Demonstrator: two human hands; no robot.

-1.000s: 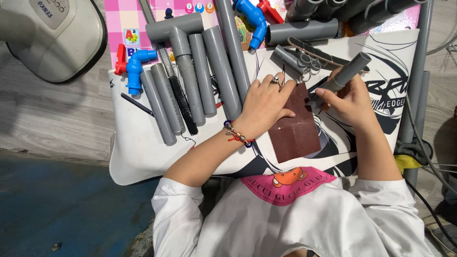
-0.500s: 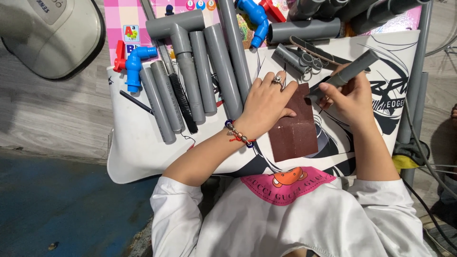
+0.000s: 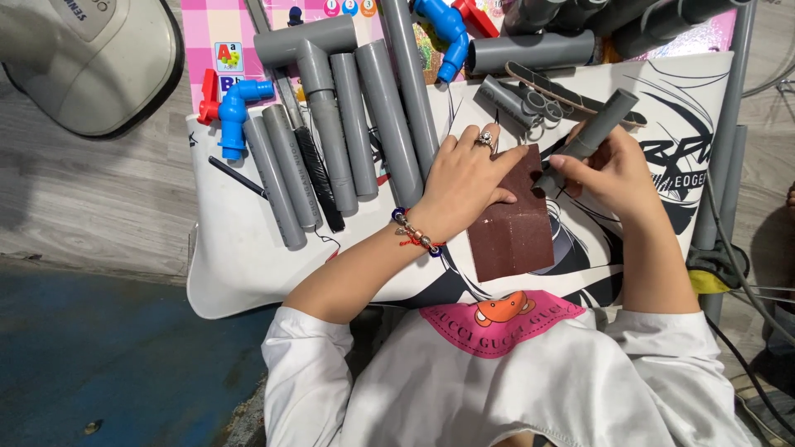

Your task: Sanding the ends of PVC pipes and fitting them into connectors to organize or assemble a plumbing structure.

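The short grey pipe point(image 3: 590, 132) is held tilted in the right hand point(image 3: 617, 174), whose grip closes around it, its lower end touching the brown sandpaper point(image 3: 513, 223). The left hand point(image 3: 464, 186) presses flat on this sheet, fingers spread, on the white board point(image 3: 240, 257). The step seems to be sanding the pipe end; the next move calls for steady rubbing while the sheet is kept from sliding.

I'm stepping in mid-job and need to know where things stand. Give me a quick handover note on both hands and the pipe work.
Left hand: flat on the brown sandpaper sheet, pinning it to the white board.
Right hand: gripping a short grey pipe, its lower end pressed on the sandpaper's top edge.
Nearby: row of grey pipes and a blue elbow fitting to the left.
Done: cannot tell which pipes are sanded.
Left: the held pipe's end is at the sandpaper.
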